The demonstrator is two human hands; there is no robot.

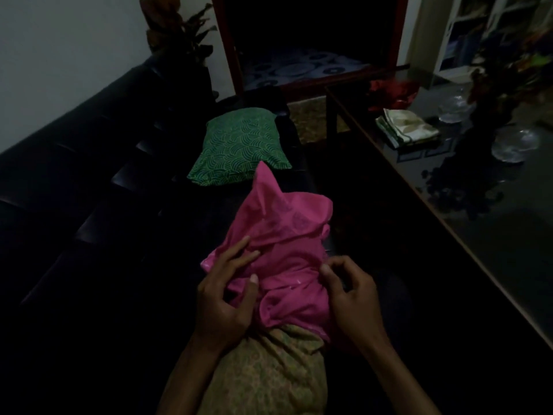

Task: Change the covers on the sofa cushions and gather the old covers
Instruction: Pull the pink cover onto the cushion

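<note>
Item: cushion (266, 375), olive print, on your lap, long axis running away from you, far end inside the pink cover (281, 250). Your left hand (223, 298) pinches the bunched cover edge; your right hand (351, 295) curls at the opposite edge (grip unclear). Risk: uneven pulling could jam the fabric askew. Beyond: green cushion (239, 146) on the sofa (89, 163); folded covers (407, 127) on the worktop (478, 205).

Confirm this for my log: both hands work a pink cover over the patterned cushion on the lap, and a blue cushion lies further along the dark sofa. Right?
Not quite: the head view shows that the cushion on the sofa is green, not blue. Both the left hand and right hand do handle the pink cover.
</note>
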